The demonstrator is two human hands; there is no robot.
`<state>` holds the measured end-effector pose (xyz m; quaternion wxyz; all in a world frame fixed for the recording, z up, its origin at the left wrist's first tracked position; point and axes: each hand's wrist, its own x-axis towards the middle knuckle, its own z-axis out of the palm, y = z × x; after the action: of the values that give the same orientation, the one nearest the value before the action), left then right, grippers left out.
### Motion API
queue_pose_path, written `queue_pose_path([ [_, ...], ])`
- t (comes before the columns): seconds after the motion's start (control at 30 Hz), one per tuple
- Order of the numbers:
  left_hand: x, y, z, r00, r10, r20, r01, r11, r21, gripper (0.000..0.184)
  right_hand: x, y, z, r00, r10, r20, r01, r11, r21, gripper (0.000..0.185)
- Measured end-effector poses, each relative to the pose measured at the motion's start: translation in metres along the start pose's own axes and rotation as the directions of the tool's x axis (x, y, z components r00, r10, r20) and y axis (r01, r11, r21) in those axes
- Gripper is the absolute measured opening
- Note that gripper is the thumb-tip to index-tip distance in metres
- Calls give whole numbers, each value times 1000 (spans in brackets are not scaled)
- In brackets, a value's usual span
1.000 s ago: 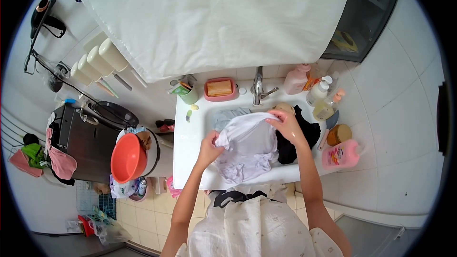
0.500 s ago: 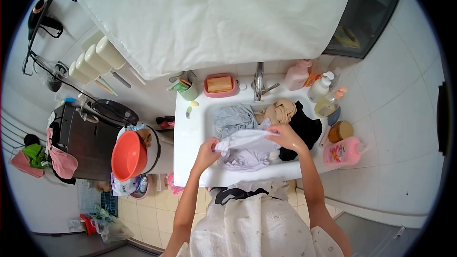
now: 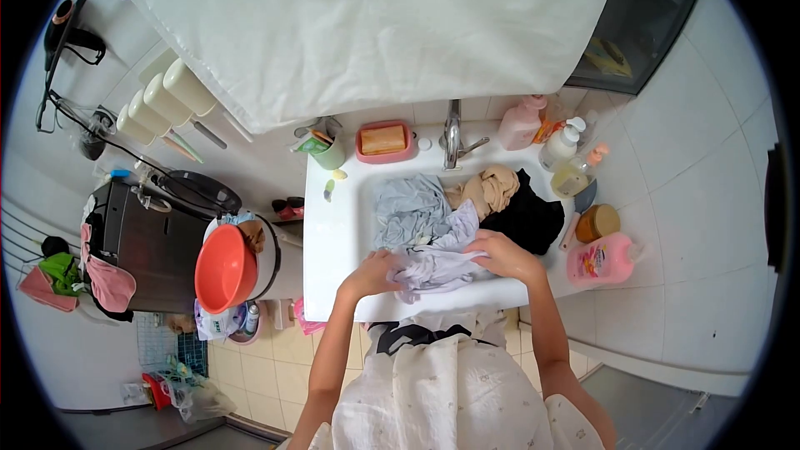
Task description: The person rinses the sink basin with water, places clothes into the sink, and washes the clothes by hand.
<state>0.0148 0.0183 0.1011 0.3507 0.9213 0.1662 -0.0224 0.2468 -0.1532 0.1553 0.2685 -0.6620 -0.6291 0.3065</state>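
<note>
A pale lilac garment (image 3: 442, 268) lies bunched at the front of the white sink (image 3: 335, 225). My left hand (image 3: 372, 273) is closed on its left side, and my right hand (image 3: 502, 255) grips its right side with bent fingers. Behind the garment are a light blue cloth (image 3: 410, 207) at the left and a beige cloth (image 3: 492, 188) under the faucet. A black cloth (image 3: 533, 221) lies at the right, close to my right hand.
Behind the basin stand a faucet (image 3: 452, 137), a soap dish (image 3: 385, 154) and a green cup (image 3: 330, 155). Pump bottles (image 3: 560, 146), a brown jar (image 3: 598, 222) and a pink bottle (image 3: 600, 260) line the right side. A red basin (image 3: 225, 269) sits at the left.
The lilac garment was held up and spread between my hands; it is now lowered and bunched in the sink. The blue and beige cloths behind it have come into fuller view.
</note>
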Motion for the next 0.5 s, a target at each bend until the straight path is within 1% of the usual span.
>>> queue_pose_path([
  [0.03,7,7,4,992,6,-124,-1,999,41,52,1,-11,-4,1000,1,-2,-1,1000,-2,23],
  [0.07,15,9,8,992,10,-124,-5,999,42,52,2,-22,-7,996,-50,-69,51,999,13,21],
  [0.1,25,10,12,983,133,-127,-133,991,5,55,2,-30,-10,986,-99,-136,103,994,24,20],
  [0.13,30,10,15,958,252,-136,-259,965,-31,59,3,-36,-13,986,-98,-138,102,994,23,20],
  [0.17,31,14,15,958,255,-135,-261,965,-30,59,3,-41,-16,962,-117,-249,123,992,8,20],
  [0.2,31,17,14,988,114,-103,-130,977,-169,56,2,-45,-19,925,-135,-357,140,990,-9,19],
  [0.23,32,20,13,998,-24,-51,7,954,-299,54,-1,-49,-22,923,-133,-360,139,990,-11,19],
  [0.27,32,22,7,998,-20,-52,4,955,-297,54,-4,-52,-26,907,-121,-402,133,991,2,19],
  [0.3,31,22,0,999,-3,-50,-11,961,-277,49,-6,-53,-28,891,-108,-442,129,991,17,18],
  [0.33,28,21,-6,999,11,-48,-23,966,-259,44,-7,-51,-30,891,-109,-441,130,991,17,18],
  [0.37,25,18,-10,999,8,-49,-21,965,-261,44,-8,-48,-31,899,-74,-432,102,994,41,18],
  [0.4,22,14,-14,991,-36,-126,1,964,-265,36,-10,-46,-32,905,-38,-424,72,995,65,18],
  [0.43,20,10,-18,976,-78,-203,21,962,-270,27,-10,-40,-29,906,-37,-422,71,995,65,18],
  [0.47,18,7,-19,976,-79,-203,21,962,-272,27,-8,-31,-24,908,-33,-417,81,992,96,18],
  [0.5,17,2,-18,931,-61,-360,-23,974,-227,25,-6,-22,-18,911,-30,-412,90,988,129,17],
])
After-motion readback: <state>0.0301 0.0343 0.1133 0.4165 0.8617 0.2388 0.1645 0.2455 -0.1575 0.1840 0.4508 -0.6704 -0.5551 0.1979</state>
